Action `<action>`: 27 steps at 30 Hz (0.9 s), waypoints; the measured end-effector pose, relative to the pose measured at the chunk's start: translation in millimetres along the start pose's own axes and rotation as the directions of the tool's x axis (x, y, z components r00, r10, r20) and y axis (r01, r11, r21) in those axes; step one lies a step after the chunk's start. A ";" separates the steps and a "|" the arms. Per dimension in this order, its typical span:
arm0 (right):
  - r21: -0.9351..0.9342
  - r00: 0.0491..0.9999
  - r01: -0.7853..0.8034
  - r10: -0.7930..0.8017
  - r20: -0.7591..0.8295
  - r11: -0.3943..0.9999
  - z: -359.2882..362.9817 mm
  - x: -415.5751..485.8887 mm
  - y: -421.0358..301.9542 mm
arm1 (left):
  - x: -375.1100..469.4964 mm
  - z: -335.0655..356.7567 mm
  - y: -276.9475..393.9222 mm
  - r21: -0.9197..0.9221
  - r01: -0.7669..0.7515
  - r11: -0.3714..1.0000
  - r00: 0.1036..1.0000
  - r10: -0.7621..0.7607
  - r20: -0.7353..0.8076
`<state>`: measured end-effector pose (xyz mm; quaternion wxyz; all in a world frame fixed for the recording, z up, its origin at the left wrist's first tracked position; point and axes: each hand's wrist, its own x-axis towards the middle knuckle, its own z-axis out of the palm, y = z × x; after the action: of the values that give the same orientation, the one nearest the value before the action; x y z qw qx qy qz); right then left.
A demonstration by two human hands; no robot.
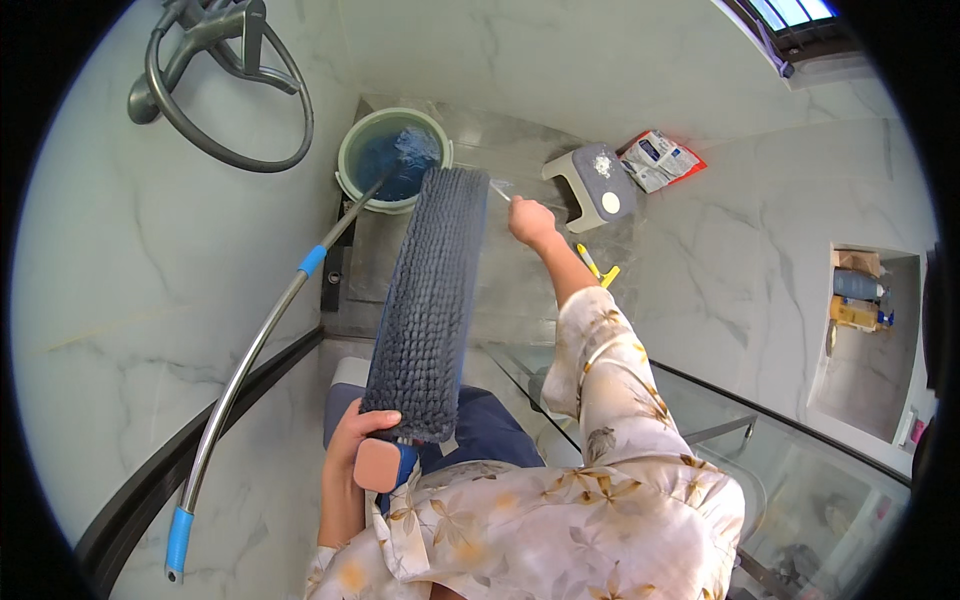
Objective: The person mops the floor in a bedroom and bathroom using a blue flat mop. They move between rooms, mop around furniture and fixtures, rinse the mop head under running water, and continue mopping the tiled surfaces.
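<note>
A long flat mop head with a dark grey chenille pad (431, 300) stretches from my lap toward the bucket. My left hand (349, 435) grips its near end, thumb on top of the pad. Next to the far end, my right hand (531, 220) is closed around a thin white tool (500, 191), possibly a small brush; its tip is too small to make out. Blue-tinted water (386, 165) partly fills a pale green bucket (350, 176). A metal mop pole (259, 345) with blue grips slants out of it to the lower left.
A grey-and-white step stool (589, 184) bears white powder. Beside it lie a red-and-white packet (660, 161) and a yellow squeegee (598, 268). Bottles (859, 285) occupy a wall niche (870, 382). A shower hose (225, 154) hangs upper left; a glass panel (720, 420) stands right.
</note>
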<state>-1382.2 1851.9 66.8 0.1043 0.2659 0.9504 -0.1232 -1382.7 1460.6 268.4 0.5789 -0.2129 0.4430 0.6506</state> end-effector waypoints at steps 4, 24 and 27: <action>0.464 0.972 -0.229 0.181 0.147 0.856 -3.0 -5.3 33.1 | 5.9 -5.9 8.1 0.057 -0.006 0.998 0.999 0.003 0.044; -0.201 0.873 0.456 -0.392 0.288 0.867 -63.4 -57.5 -83.5 | 2.2 -15.3 -25.9 0.241 -0.017 0.970 0.994 -0.009 0.107; -0.252 0.933 0.337 -0.286 0.217 0.907 -52.6 -23.0 -57.4 | -5.9 -8.3 -24.5 0.213 0.043 0.976 0.990 -0.071 0.125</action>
<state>-1400.4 1808.5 133.0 0.2036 0.0805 0.9755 -0.0228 -1360.2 1448.9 260.6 0.6446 -0.1198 0.4636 0.5960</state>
